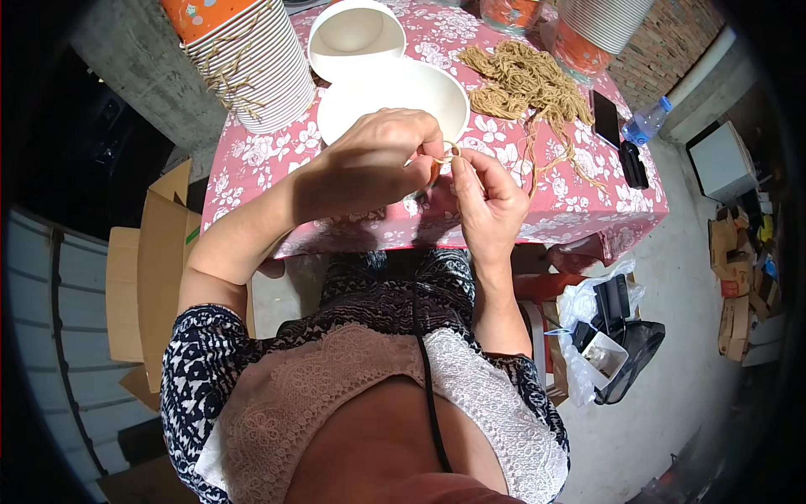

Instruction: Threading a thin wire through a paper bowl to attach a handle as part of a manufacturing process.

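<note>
A short loop of tan cord [452, 148] is pinched between my two hands, above the near part of the table. My left hand [374, 155] is closed, with thumb and forefinger at the left end of the loop. My right hand [489, 186] grips the cord's other side between thumb and fingertips. A small orange patch shows under the left fingertips; what it belongs to is hidden. Just beyond my left hand is a white round bowl-like container [449, 92], partly covered by that hand. Behind it a second white container [357, 42] lies tipped, its hollow inside showing.
A tall stack of paper buckets [260, 71] with cord pieces stands at left. A heap of tan cord [533, 84] lies at right, beside a phone [604, 118], a black case [634, 165] and a water bottle [646, 122]. A floral cloth [252, 168] covers the table.
</note>
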A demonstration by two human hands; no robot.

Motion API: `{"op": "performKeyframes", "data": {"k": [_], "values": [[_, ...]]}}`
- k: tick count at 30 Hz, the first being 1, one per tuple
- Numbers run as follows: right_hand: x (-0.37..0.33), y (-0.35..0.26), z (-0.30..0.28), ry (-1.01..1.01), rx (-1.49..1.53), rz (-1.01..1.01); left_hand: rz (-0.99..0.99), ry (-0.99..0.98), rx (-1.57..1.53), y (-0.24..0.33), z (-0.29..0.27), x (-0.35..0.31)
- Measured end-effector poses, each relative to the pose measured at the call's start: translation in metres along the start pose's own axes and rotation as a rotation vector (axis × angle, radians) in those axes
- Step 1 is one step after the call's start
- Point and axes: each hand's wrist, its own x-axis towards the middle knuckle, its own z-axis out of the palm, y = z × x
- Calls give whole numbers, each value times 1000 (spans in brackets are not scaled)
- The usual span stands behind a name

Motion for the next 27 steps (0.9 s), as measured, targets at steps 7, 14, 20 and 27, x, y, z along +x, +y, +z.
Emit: {"op": "performKeyframes", "data": {"k": [7, 14, 20, 27], "values": [[4, 7, 3, 16, 54, -9, -97, -31, -66, 6, -9, 1], [2, 3, 5, 29, 74, -63, 43, -47, 111, -5, -15, 0], [3, 4, 6, -24, 193, -52, 15, -27, 96, 0, -16, 7], [2, 1, 7, -91, 211, -19, -26, 87, -4, -1, -2, 14]]}}
